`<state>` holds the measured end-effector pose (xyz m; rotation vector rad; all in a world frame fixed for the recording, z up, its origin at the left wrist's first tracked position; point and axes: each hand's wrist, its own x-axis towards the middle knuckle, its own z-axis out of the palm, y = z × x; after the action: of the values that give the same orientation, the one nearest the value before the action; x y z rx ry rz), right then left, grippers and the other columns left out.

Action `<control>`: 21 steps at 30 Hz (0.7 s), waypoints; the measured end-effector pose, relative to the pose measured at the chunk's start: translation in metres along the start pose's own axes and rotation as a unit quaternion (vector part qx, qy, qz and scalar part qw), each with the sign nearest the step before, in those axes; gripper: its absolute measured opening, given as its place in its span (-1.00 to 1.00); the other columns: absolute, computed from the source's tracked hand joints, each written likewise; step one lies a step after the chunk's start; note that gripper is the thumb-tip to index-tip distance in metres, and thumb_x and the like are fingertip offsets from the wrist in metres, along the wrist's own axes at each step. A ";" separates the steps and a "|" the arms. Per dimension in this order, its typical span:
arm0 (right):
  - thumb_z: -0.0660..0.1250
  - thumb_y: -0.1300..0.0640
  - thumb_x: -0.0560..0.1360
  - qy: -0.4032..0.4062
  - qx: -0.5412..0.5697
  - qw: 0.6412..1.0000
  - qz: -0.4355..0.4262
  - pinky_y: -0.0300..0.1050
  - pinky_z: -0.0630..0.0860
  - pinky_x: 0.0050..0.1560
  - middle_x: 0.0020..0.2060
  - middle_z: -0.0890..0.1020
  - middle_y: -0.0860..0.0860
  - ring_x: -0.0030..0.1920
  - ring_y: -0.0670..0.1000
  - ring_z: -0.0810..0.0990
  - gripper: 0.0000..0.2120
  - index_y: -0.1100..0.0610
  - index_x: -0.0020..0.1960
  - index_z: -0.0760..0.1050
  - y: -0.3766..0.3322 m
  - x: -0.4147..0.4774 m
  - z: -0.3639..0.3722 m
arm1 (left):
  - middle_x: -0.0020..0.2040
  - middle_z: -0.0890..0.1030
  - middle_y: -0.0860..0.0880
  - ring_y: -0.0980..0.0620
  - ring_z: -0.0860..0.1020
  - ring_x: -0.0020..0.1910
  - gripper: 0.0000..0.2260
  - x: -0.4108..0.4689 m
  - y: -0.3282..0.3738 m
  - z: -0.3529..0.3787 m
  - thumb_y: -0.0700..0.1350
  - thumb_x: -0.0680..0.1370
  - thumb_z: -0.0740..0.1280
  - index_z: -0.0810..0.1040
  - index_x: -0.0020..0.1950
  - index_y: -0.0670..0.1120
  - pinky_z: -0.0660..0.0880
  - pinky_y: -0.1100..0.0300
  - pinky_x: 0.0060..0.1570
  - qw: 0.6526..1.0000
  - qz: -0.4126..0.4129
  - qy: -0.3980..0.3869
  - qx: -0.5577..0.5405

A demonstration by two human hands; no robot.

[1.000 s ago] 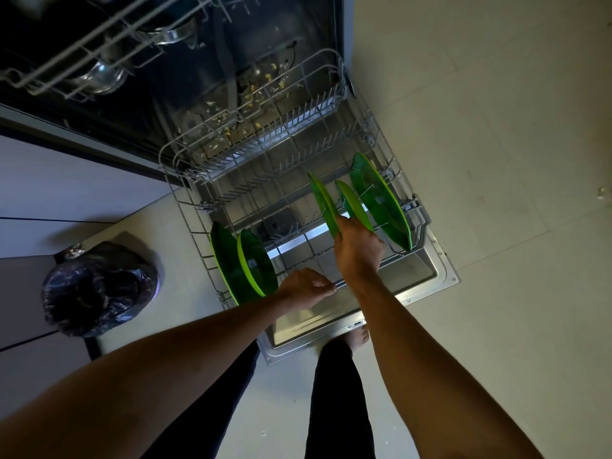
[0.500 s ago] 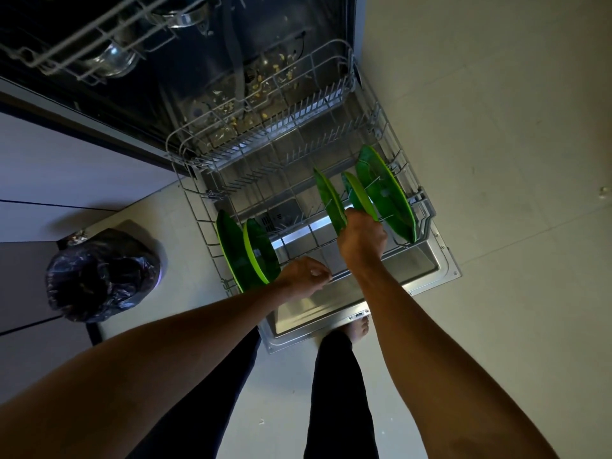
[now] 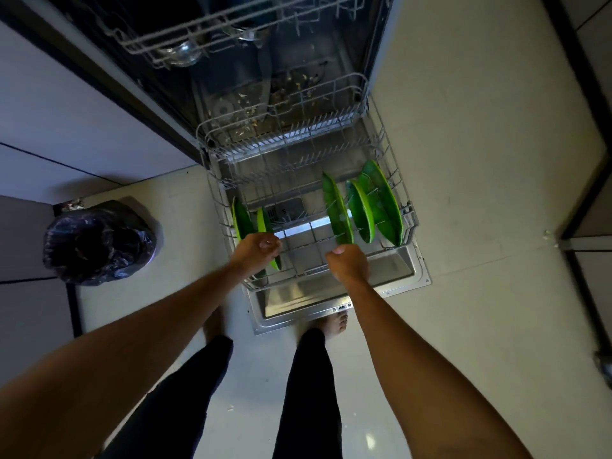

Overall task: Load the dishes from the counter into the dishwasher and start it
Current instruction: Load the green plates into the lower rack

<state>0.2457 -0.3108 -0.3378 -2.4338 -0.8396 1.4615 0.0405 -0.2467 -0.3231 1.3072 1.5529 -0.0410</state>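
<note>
The dishwasher's lower rack (image 3: pixel 390 154) is pulled out over the open door (image 3: pixel 334 294). Three green plates stand on edge in its right half: one (image 3: pixel 337 207), a second (image 3: pixel 361 212) and the largest (image 3: pixel 384 200). Two more stand at the left, a dark one (image 3: pixel 241 220) and a small bright one (image 3: pixel 263 221). My left hand (image 3: pixel 256 248) is closed over the small left plate's rim, hiding its middle. My right hand (image 3: pixel 347 261) is a fist on the rack's front rim, just below the nearest right plate.
The upper rack (image 3: pixel 185 38) holds glassware inside the dark tub. A bin lined with a black bag (image 3: pixel 97 241) stands on the floor to the left, beside white cabinet fronts (image 3: pixel 66 104). My bare feet and dark trousers are below the door. Pale floor tiles (image 3: pixel 480 160) lie to the right.
My view has shifted so the rack sits more central. My right hand dropped from the right plates' lower edges to the rack's front rim. My left hand moved onto the small left plate.
</note>
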 end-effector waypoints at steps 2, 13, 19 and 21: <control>0.38 0.05 0.52 -0.008 -0.014 1.000 0.002 -0.14 0.46 -0.05 -0.03 0.69 0.08 0.02 0.14 0.65 -0.82 0.10 0.06 0.65 -0.004 -0.020 0.014 | -0.06 0.70 -0.16 -0.10 0.68 -0.12 -0.90 -0.012 -0.017 -0.023 -0.13 0.55 0.37 0.61 -0.08 0.08 0.60 0.08 -0.15 1.000 0.007 0.014 -0.005; 0.41 0.10 0.42 -0.029 -0.222 0.966 -0.131 -0.12 0.56 -0.03 -0.04 0.72 0.07 0.05 0.16 0.67 -0.85 0.08 -0.04 0.69 -0.145 -0.168 0.168 | -0.12 0.68 -0.03 -0.05 0.66 -0.06 -0.88 -0.138 -0.181 -0.247 -0.15 0.56 0.37 0.67 0.06 -0.04 0.57 0.06 0.05 0.990 0.040 0.138 0.007; 0.53 -0.03 0.35 -0.057 -0.295 0.909 -0.289 -0.17 0.56 -0.12 -0.28 0.71 -0.02 -0.11 0.08 0.69 -0.80 -0.06 -0.39 0.58 -0.297 -0.290 0.274 | -0.16 0.70 -0.01 -0.01 0.67 -0.11 -0.90 -0.265 -0.287 -0.406 -0.07 0.53 0.36 0.63 -0.04 0.13 0.59 0.07 -0.02 0.962 0.032 0.268 -0.042; 0.55 -0.06 0.35 -0.060 -0.314 0.883 -0.343 -0.18 0.50 -0.15 -0.28 0.70 -0.02 -0.12 0.08 0.68 -0.77 -0.05 -0.38 0.57 -0.349 -0.337 0.303 | -0.23 0.68 0.11 0.05 0.67 -0.14 -0.88 -0.310 -0.313 -0.452 0.01 0.47 0.32 0.63 -0.06 0.14 0.59 0.11 -0.07 0.944 0.034 0.321 -0.067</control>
<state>-0.2644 -0.2480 -0.0861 -1.9952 -2.2035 1.1617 -0.5371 -0.3161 -0.0780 1.3340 2.0047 0.5789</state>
